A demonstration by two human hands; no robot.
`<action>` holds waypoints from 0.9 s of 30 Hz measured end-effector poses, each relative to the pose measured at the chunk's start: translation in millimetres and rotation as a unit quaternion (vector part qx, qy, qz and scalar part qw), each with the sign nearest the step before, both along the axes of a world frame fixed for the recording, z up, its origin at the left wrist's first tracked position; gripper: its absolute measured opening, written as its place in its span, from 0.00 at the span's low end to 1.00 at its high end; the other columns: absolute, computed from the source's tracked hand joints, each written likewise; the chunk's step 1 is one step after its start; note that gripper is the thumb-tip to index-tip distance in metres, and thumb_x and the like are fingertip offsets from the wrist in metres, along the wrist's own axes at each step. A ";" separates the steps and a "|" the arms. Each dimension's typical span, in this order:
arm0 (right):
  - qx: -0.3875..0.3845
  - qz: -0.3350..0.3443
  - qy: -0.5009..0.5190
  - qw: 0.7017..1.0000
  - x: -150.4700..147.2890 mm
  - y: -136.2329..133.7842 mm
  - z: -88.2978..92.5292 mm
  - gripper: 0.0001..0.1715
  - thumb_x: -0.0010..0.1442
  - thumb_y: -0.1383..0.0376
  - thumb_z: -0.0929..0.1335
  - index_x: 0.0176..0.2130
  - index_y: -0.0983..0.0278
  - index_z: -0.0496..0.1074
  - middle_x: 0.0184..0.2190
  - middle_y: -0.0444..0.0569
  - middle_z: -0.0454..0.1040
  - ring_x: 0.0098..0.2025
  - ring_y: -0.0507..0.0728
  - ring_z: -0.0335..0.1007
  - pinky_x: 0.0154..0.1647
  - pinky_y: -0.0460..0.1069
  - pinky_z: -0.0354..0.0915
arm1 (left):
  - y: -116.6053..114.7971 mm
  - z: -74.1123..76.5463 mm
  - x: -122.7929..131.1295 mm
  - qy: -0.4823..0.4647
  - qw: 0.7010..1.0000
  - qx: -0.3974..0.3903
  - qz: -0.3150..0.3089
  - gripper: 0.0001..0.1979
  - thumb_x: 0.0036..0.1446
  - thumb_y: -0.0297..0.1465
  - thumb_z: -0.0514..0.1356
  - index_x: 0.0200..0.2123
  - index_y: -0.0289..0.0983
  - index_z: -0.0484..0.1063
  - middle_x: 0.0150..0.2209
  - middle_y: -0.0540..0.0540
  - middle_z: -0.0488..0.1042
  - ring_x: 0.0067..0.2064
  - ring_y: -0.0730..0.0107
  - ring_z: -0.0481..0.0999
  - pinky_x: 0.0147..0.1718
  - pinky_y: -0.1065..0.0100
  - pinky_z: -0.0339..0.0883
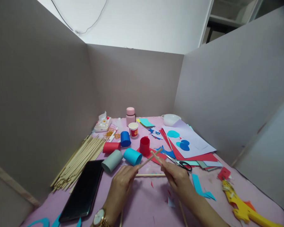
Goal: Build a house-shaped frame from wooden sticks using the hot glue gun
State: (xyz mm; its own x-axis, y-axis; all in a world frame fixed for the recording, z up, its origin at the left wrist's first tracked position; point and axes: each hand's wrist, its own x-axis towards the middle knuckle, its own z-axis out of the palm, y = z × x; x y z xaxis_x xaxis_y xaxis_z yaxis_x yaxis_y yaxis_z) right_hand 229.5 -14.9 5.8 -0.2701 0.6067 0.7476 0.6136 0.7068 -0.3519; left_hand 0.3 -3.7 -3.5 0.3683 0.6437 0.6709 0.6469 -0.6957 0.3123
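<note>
My left hand (123,182), with a watch (99,217) at the wrist, is closed on a thin wooden stick (147,162) that slants up to the right. In my right hand (176,176) is the end of another wooden stick (155,155) slanting up to the left. The two cross near their tips in front of the red paper tube (144,146). Below them a wooden crosspiece (150,175) runs between my hands, and more stick ends (182,215) show under my wrists. How these join is hidden by my hands.
Left are a bundle of sticks (81,160) and a black tablet (82,190). Paper tubes in grey (112,161), light blue (132,156), red (111,147) and dark blue (125,139) lie ahead. Scissors (185,165), paper sheets (186,138) and a yellow glue gun (241,206) are right.
</note>
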 end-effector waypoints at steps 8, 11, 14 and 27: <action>0.012 0.007 0.004 1.000 -1.5 0.5 3.1 0.25 0.63 0.72 0.60 0.58 0.59 0.62 0.30 0.48 0.78 0.28 0.55 0.74 0.27 0.46 0.67 | 2.3 0.4 -0.2 0.005 1.000 0.019 0.005 0.15 0.63 0.28 0.49 0.48 0.40 0.72 0.38 0.44 0.78 0.38 0.65 0.76 0.37 0.66 0.71; 0.011 0.009 0.009 1.000 -1.1 1.0 1.7 0.25 0.64 0.72 0.60 0.59 0.58 0.62 0.30 0.48 0.78 0.29 0.55 0.75 0.28 0.47 0.68 | 0.9 3.3 0.5 0.009 1.000 0.021 0.008 0.15 0.63 0.28 0.49 0.48 0.39 0.72 0.38 0.44 0.78 0.38 0.65 0.76 0.36 0.67 0.71; 0.015 0.008 0.008 1.000 -0.7 1.5 1.1 0.25 0.64 0.71 0.60 0.59 0.58 0.62 0.31 0.48 0.79 0.29 0.55 0.75 0.28 0.46 0.68 | 0.3 4.9 0.9 0.012 1.000 0.025 0.011 0.15 0.63 0.28 0.48 0.48 0.39 0.72 0.39 0.44 0.79 0.39 0.64 0.77 0.37 0.66 0.71; 0.008 0.006 0.004 1.000 -1.3 2.0 3.3 0.24 0.64 0.71 0.60 0.58 0.61 0.63 0.31 0.49 0.79 0.30 0.55 0.75 0.29 0.47 0.68 | 3.8 -1.1 -0.7 0.009 1.000 0.024 0.005 0.14 0.62 0.27 0.50 0.47 0.39 0.72 0.38 0.44 0.78 0.38 0.65 0.77 0.36 0.66 0.71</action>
State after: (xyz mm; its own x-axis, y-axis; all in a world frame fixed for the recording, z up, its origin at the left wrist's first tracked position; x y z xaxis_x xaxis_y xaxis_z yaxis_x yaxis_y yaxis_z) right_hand 228.1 -12.9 9.1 -0.2710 0.5921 0.7589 0.6027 0.7191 -0.3458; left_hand -0.4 0.0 -4.6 0.3745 0.6142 0.6946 0.6590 -0.7033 0.2666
